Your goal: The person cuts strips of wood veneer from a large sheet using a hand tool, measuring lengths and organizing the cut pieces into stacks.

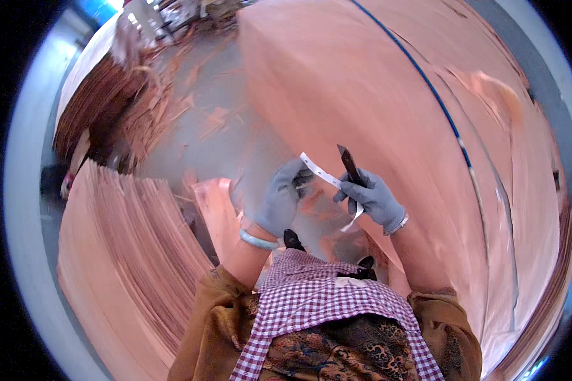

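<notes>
My left hand (279, 197), in a grey glove, has its fingers curled round the upper end of a white tape strip (326, 176) with small dark marks along it. My right hand (372, 200), gloved alike, grips a dark-handled blade (347, 162) pointing up and away from me, and also holds the strip between thumb and fingers; the strip's loose tail hangs below it. Both hands are in front of my checked apron (324, 295), over the gap between large pinkish wood veneer stacks. A pale bangle is on my left wrist.
A large veneer stack (311, 70) fills the right, with a long blue-and-pale rod (426, 79) lying on it. Another stack (108, 241) stands at lower left, a third (89, 95) at upper left. Veneer scraps (165, 101) litter the grey floor. My dark shoes show below my hands.
</notes>
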{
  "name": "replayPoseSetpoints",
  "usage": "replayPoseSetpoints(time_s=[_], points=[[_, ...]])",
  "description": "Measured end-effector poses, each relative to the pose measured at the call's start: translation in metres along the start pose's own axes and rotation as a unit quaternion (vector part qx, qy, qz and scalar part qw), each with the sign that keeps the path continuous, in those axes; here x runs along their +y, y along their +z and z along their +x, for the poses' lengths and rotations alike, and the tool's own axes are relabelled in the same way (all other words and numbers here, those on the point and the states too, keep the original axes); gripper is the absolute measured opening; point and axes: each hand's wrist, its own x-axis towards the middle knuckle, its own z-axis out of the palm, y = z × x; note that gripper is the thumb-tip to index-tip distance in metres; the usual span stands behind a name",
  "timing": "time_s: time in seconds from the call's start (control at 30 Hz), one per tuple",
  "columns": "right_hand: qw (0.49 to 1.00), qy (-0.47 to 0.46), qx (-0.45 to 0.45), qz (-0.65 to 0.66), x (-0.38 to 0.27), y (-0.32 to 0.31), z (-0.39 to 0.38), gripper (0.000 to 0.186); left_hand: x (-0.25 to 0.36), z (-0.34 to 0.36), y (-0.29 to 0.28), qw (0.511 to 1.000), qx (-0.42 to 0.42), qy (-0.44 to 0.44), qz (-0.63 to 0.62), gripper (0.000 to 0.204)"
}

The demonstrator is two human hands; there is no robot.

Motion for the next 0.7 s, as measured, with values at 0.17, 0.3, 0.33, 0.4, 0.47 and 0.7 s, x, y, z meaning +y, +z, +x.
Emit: replayPoseSetpoints(time_s=[0.17, 0.3, 0.33, 0.4, 0.47, 0.7], points=[[0.992, 0.036, -0.119, -0.020, -0.017, 0.076, 0.082, 0.026, 0.016, 0.003, -0.083, 0.986, 0.110, 0.010, -0.128, 0.010], [0.982, 0.040, -0.181, -0.045, -0.035, 0.138, 0.147, 0.026, 0.031, 0.022, -0.166, 0.956, 0.109, 0.006, -0.272, 0.005], [0.979, 0.025, -0.197, -0.056, -0.041, 0.150, 0.166, 0.027, 0.040, 0.029, -0.181, 0.959, 0.116, 0.019, -0.259, 0.003], [0.974, 0.031, -0.214, -0.067, -0.042, 0.159, 0.202, 0.030, 0.046, 0.051, -0.210, 0.949, 0.152, 0.041, -0.272, 0.004], [0.971, 0.036, -0.230, -0.057, -0.038, 0.160, 0.249, 0.032, 0.061, 0.083, -0.239, 0.948, 0.182, 0.080, -0.249, 0.006], [0.959, 0.034, -0.272, -0.079, -0.106, 0.205, 0.403, 0.023, 0.137, 0.178, -0.410, 0.940, 0.233, 0.124, -0.216, 0.001]])
